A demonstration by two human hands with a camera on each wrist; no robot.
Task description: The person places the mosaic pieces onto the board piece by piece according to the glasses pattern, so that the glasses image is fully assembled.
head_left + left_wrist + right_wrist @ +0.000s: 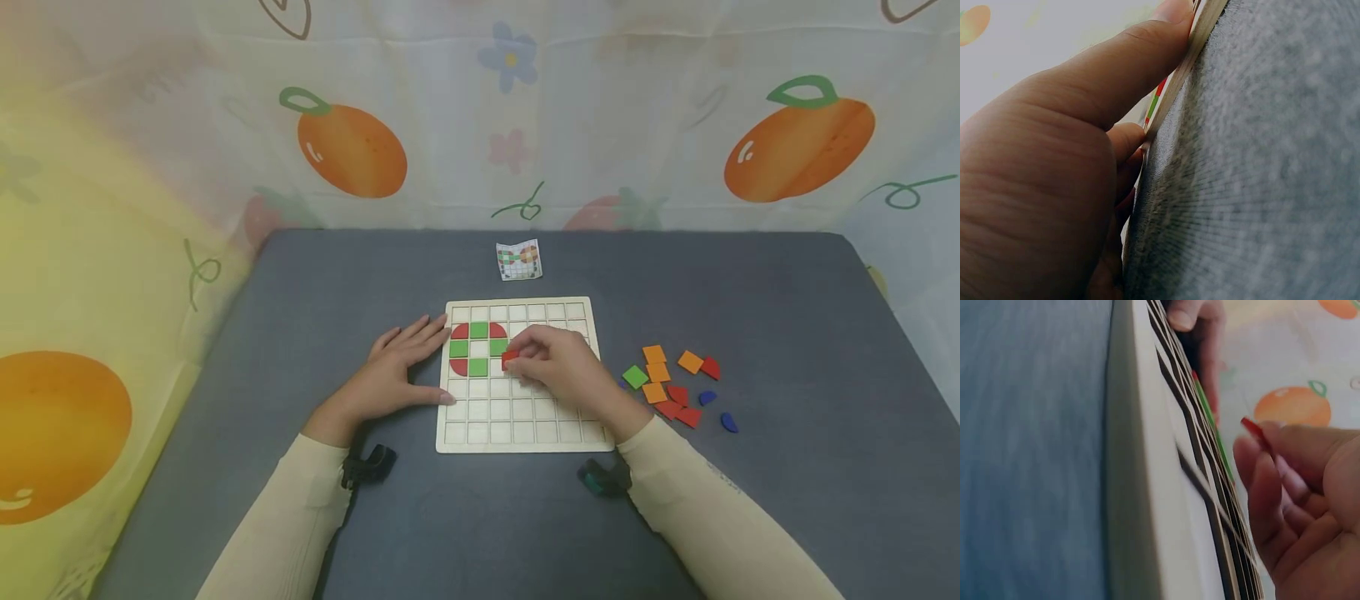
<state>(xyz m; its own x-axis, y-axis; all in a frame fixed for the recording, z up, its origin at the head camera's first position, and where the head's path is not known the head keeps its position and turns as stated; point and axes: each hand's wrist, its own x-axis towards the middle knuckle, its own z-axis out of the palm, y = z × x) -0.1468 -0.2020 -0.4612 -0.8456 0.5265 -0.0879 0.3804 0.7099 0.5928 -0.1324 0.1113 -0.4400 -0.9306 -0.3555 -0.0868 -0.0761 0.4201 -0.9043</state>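
Between thumb and fingertips my right hand pinches a red piece just over the wooden grid board; the right wrist view shows the red piece edge-on in the right hand, off the surface. My left hand lies with fingers spread at the board's left edge, thumb on its rim; the left wrist view has this hand touching the board's side. Green squares and red rounded pieces form a ring in the upper-left cells, its lower-right corner partly behind the right fingers.
Right of the board lie loose pieces: several orange squares, a green square, several red pieces and blue pieces. A small printed pattern card lies behind the board on the grey table. A patterned curtain hangs behind.
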